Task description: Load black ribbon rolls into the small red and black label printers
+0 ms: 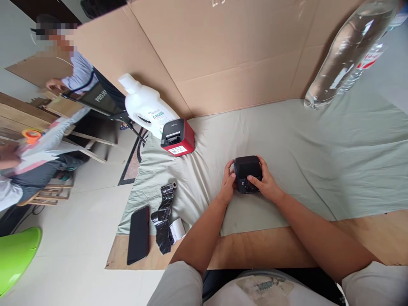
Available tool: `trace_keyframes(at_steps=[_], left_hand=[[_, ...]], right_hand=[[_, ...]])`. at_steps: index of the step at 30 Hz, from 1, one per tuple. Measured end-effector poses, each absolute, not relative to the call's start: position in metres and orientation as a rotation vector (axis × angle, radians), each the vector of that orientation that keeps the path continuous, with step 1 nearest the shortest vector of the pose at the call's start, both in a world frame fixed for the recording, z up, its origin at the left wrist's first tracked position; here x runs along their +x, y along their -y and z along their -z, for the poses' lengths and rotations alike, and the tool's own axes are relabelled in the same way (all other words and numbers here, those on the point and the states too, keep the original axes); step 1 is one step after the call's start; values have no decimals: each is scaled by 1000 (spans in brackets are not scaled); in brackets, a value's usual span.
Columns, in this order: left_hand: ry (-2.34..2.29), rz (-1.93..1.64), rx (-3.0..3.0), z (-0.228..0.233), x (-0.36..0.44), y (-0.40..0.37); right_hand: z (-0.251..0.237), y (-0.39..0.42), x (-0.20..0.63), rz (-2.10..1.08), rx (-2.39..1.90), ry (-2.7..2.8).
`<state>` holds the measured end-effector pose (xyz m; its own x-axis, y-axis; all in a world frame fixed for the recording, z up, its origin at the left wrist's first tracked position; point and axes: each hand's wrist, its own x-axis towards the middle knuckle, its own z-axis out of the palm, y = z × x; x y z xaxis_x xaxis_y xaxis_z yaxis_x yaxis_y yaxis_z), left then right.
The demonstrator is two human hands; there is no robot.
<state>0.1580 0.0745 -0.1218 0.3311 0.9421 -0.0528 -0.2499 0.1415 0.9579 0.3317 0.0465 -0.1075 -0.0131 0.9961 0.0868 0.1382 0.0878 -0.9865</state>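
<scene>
A small black portable printer [247,166] with buttons along its near part sits on the cloth-covered table in front of me. My left hand [227,182] grips its left side, fingers along the edge. On the other side my right hand [267,182] wraps the right edge, and its thumb lies over the button area. To the left are a strip of black wrapping film [163,216] and a white paper roll [177,230]. A red and black desktop receipt printer [178,138] stands farther back on the left.
A white detergent bottle [149,104] stands behind the red printer. A black phone [138,234] lies at the table's front left. Large clear bottles [347,55] stand at the back right, before a cardboard wall [236,55]. Two other people are at left.
</scene>
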Motion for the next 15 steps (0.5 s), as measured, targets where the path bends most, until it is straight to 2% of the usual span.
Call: trace_keyframes(at_steps=[8,15], left_hand=[[-799,-839,917,114,149,-85],[-762,-778,873,106,145,-91]], right_hand=[[103,-52,340,-1219,-1212,1319],[102,-49,340,-1156,-1193,1377]])
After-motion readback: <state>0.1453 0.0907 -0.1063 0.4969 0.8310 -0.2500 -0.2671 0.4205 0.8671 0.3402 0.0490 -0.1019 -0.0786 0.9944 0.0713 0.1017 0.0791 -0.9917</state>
